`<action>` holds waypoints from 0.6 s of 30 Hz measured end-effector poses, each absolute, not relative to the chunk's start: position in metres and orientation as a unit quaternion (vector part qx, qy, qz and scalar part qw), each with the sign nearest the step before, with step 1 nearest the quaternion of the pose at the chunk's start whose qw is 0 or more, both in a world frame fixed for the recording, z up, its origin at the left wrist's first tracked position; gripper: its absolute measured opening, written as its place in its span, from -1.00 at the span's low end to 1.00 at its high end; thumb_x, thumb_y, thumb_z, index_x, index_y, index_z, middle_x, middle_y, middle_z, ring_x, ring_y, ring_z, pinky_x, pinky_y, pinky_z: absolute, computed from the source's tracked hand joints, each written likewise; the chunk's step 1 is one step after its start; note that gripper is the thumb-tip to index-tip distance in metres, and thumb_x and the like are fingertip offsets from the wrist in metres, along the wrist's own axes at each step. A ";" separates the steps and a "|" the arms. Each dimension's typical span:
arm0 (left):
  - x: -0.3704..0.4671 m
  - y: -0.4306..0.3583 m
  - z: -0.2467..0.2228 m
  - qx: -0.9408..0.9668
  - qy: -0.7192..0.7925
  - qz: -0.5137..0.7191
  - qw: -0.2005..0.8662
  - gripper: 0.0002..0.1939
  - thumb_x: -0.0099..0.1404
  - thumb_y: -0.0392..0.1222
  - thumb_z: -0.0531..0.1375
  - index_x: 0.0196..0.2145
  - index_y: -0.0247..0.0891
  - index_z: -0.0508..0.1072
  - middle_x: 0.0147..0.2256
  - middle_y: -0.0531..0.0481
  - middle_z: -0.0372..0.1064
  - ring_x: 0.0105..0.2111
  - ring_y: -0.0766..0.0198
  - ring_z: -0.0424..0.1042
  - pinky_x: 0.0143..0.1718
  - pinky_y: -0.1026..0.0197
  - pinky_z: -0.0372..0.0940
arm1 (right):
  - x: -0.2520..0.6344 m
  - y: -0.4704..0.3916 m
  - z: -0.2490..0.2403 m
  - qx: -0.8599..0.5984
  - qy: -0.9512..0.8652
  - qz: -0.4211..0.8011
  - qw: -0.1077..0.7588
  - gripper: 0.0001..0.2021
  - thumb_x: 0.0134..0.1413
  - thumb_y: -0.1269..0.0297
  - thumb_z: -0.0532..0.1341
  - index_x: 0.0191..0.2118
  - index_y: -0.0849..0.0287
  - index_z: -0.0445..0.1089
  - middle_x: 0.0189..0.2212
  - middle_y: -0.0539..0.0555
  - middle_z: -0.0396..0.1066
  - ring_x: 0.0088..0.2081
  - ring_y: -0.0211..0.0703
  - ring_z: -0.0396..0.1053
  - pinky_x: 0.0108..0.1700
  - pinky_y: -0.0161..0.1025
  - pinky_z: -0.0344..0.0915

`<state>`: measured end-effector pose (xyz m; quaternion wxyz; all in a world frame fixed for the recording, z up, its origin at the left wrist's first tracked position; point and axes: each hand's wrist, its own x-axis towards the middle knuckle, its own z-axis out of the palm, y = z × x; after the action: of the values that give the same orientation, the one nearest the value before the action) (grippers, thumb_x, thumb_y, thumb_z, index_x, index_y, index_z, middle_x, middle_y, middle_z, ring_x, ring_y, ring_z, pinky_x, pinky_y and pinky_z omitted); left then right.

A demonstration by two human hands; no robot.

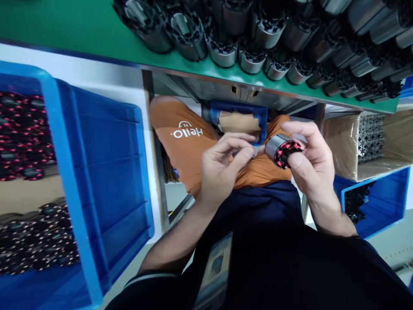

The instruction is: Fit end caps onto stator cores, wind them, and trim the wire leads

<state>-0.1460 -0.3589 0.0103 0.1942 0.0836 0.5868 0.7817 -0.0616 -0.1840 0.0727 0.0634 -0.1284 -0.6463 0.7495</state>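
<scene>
My right hand (314, 165) grips a motor stator (274, 147) above my lap, thumb on its near end and fingers around the far side. The stator has a smooth silver metal body, with red and black parts showing at the end turned toward me. Just left of it, my left hand (221, 168) is closed in a pinch, thumb against the fingers. Its fingertips point at the stator's left end. Whatever lies in that pinch is too small and too covered to name.
Rows of metal cores with black end pieces (222, 51) stand on the green bench top (80, 26). Blue crates (109, 163) with wound parts are at left. At right are a carton (338, 133) of metal cores and a blue bin (387, 211) of black pieces. A blue box (263, 116) holding cardboard sits below.
</scene>
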 end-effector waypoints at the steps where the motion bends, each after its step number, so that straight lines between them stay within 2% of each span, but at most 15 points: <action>1: -0.144 -0.360 0.004 0.053 0.583 0.784 0.208 -0.70 0.47 0.15 0.56 -0.24 -0.10 0.77 -0.07 -0.04 0.74 -0.01 0.15 0.72 0.08 0.12 0.62 | -0.058 -0.182 0.073 -0.124 -0.647 0.750 0.054 -0.56 0.52 0.04 0.44 0.37 -0.07 0.49 -0.13 0.03 0.69 -0.06 -0.02 0.75 0.09 -0.05 0.74; 3: -0.147 -0.363 0.001 0.046 0.583 0.782 0.217 -0.72 0.45 0.17 0.57 -0.21 -0.07 0.81 -0.10 -0.04 0.75 -0.03 0.15 0.73 0.05 0.14 0.62 | -0.054 -0.178 0.075 -0.116 -0.656 0.746 0.025 -0.52 0.51 0.10 0.46 0.41 -0.09 0.46 -0.13 0.01 0.68 -0.08 -0.06 0.74 0.07 -0.11 0.71; 6: -0.162 -0.366 0.018 0.158 0.567 0.772 0.241 -0.91 0.52 -0.01 0.53 -0.13 0.00 0.85 -0.09 -0.01 0.78 -0.03 0.17 0.75 0.07 0.13 0.63 | -0.052 -0.176 0.079 -0.117 -0.682 0.722 -0.021 -0.49 0.47 0.19 0.51 0.42 -0.08 0.47 -0.17 -0.05 0.62 -0.17 -0.21 0.63 0.01 -0.25 0.61; 8: -0.171 -0.366 0.033 0.215 0.555 0.759 0.262 -0.96 0.53 -0.13 0.51 -0.13 -0.02 0.84 -0.11 0.00 0.78 -0.06 0.19 0.75 0.04 0.15 0.63 | -0.054 -0.175 0.079 -0.111 -0.693 0.711 -0.038 -0.49 0.48 0.21 0.52 0.42 -0.06 0.48 -0.22 -0.10 0.57 -0.24 -0.29 0.54 -0.03 -0.30 0.55; 10: -0.173 -0.366 0.044 0.221 0.567 0.746 0.272 -0.95 0.53 -0.17 0.50 -0.17 -0.08 0.81 -0.11 -0.02 0.77 -0.07 0.17 0.74 0.04 0.14 0.64 | -0.056 -0.175 0.078 -0.099 -0.703 0.703 -0.042 -0.49 0.48 0.20 0.51 0.42 -0.03 0.49 -0.23 -0.11 0.56 -0.24 -0.29 0.52 -0.03 -0.31 0.53; 14: -0.161 -0.369 0.039 0.189 0.596 0.717 0.308 -0.78 0.62 -0.01 0.40 -0.18 -0.16 0.69 0.03 -0.11 0.72 -0.01 0.11 0.71 0.00 0.10 0.66 | -0.054 -0.173 0.070 -0.083 -0.719 0.690 -0.010 -0.48 0.47 0.18 0.51 0.43 -0.02 0.50 -0.15 -0.05 0.62 -0.18 -0.23 0.58 0.01 -0.26 0.57; 18: -0.151 -0.375 0.010 0.130 0.583 0.709 0.375 -0.61 0.64 0.22 0.35 -0.17 -0.16 0.62 0.06 -0.18 0.71 -0.02 0.08 0.72 -0.19 0.15 0.66 | -0.046 -0.169 0.065 -0.068 -0.711 0.700 0.007 -0.46 0.48 0.26 0.46 0.47 -0.10 0.48 -0.10 -0.02 0.65 -0.11 -0.14 0.67 0.07 -0.17 0.62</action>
<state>-0.1508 -0.3752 0.0097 0.3748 0.1303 0.5827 0.7092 -0.0462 -0.1694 0.0652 0.0070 -0.0683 -0.7106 0.7002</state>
